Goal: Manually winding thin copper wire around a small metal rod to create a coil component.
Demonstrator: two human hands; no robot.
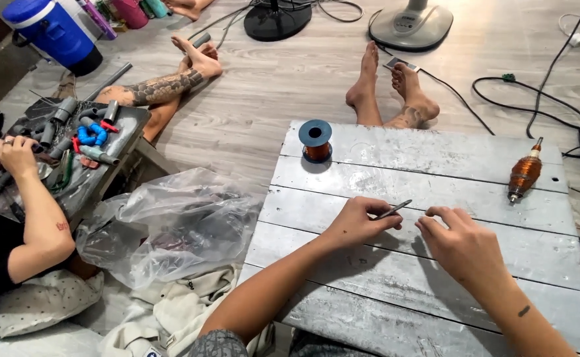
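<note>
Left hand [356, 223] pinched a thin metal rod [394, 209] low over our grey plank table [396, 291], right hand [458, 239] curled closed beside its tip; we judged steady, table-braced wrists best for fine work.

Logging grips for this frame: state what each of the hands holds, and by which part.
Left hand pinches a thin grey metal rod by its near end. Right hand has fingertips pinched together; whether anything is held there cannot be told.
</note>
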